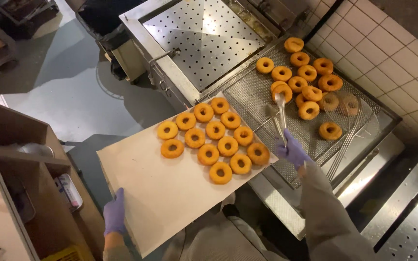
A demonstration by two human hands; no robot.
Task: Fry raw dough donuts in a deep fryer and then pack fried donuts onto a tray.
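While the right hand (293,151) pinched metal tongs (280,116) shut on a doughnut (281,91) at its twelve o'clock, the left hand (114,212) gripped the paper-lined tray's (165,193) near edge. Thirteen doughnuts lay on the tray; about a dozen remained on the wire draining rack (247,96), so roughly half seemed moved.

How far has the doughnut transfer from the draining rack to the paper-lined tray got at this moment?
Done: thirteen golden ring doughnuts lie in rows on the paper-lined tray, held at its edge by the purple-gloved left hand. In hand: the gloved right hand holds metal tongs whose tips grip one doughnut on the wire mesh rack. Left: about a dozen doughnuts still on the rack.
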